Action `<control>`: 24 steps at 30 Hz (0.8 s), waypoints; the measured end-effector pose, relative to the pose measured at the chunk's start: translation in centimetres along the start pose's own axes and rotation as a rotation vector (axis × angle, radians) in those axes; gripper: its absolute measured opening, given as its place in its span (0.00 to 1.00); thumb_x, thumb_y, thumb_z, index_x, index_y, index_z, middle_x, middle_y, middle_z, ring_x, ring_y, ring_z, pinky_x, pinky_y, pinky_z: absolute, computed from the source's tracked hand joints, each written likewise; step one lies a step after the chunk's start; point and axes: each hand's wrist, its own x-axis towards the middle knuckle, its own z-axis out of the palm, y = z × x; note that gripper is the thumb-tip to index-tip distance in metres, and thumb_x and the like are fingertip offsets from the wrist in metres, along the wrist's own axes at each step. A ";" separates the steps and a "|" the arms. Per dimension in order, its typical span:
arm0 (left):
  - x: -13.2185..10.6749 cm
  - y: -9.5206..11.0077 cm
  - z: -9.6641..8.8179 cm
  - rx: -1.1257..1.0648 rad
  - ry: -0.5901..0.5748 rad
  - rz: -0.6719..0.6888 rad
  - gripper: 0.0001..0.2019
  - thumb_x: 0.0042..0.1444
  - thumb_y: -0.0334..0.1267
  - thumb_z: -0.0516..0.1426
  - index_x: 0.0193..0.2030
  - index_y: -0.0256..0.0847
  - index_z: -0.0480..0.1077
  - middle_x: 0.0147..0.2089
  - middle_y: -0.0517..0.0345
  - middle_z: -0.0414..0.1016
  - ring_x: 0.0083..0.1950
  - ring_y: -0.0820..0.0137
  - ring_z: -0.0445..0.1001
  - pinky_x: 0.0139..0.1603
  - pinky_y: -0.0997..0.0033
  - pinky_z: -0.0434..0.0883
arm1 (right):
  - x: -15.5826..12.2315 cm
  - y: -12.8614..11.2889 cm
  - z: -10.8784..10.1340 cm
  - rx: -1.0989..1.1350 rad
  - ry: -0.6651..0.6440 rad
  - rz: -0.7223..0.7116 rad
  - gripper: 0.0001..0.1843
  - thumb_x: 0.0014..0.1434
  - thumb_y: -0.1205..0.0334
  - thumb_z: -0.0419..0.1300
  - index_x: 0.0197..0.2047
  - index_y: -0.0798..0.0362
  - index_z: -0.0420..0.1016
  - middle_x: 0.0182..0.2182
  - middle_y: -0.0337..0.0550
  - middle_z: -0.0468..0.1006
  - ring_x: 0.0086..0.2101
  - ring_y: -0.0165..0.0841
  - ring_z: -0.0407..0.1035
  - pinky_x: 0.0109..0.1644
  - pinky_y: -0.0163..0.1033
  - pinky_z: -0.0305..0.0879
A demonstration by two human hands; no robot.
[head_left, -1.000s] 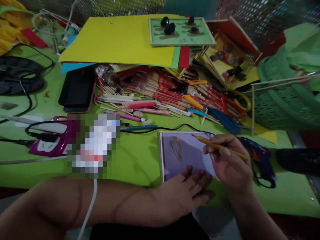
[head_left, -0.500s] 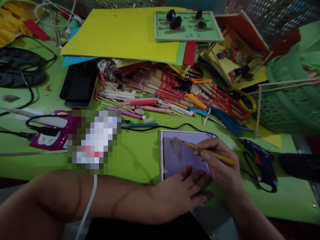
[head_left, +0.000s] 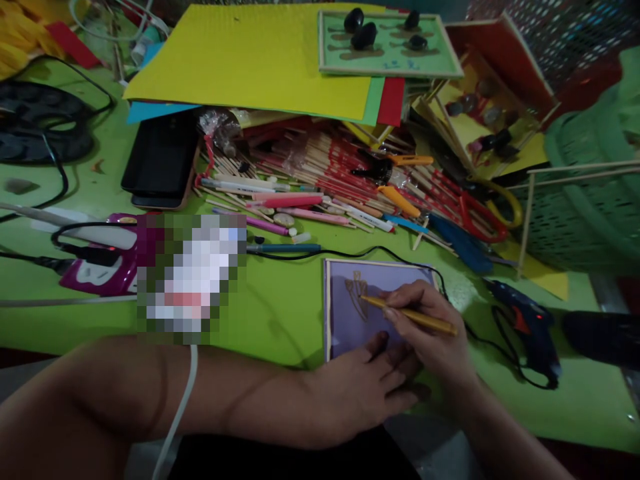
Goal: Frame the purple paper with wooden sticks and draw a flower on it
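Observation:
A small purple card with a wooden-stick frame lies on the green table in front of me, bearing a yellowish drawing near its top left. My left hand rests flat on the card's lower edge, fingers spread. My right hand pinches a yellow pencil, whose tip touches the drawing.
A blue glue gun with black cord lies right of the card. Behind are piled sticks and pens, scissors, coloured paper sheets, a framed green picture, a black phone, a green basket and a power strip.
My right hand has moved left across the card, bringing the pencil tip from the upper right edge onto the drawing. My left hand has stayed pressed on the card's lower edge.

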 end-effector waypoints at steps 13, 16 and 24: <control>0.1 0.1 0.2 -0.011 -0.033 0.026 0.23 0.67 0.39 0.54 0.69 0.50 0.66 0.70 0.51 0.67 0.70 0.60 0.65 0.71 0.53 0.59 | -0.1 0.0 -0.1 -0.022 -0.013 -0.030 0.03 0.59 0.63 0.65 0.35 0.46 0.75 0.31 0.38 0.78 0.42 0.38 0.78 0.48 0.44 0.75; 0.1 0.1 0.3 -0.013 -0.017 0.024 0.23 0.67 0.39 0.54 0.68 0.50 0.66 0.69 0.51 0.68 0.69 0.62 0.67 0.70 0.54 0.60 | 0.0 0.0 0.0 -0.038 -0.006 -0.037 0.03 0.59 0.63 0.66 0.35 0.46 0.75 0.31 0.38 0.77 0.43 0.39 0.78 0.48 0.43 0.75; 0.1 0.1 0.0 -0.029 -0.007 0.012 0.23 0.66 0.39 0.56 0.67 0.49 0.68 0.70 0.50 0.67 0.69 0.60 0.67 0.70 0.53 0.60 | 0.1 -0.4 0.1 -0.066 0.002 -0.043 0.04 0.58 0.63 0.65 0.34 0.47 0.74 0.30 0.39 0.78 0.38 0.38 0.78 0.43 0.42 0.75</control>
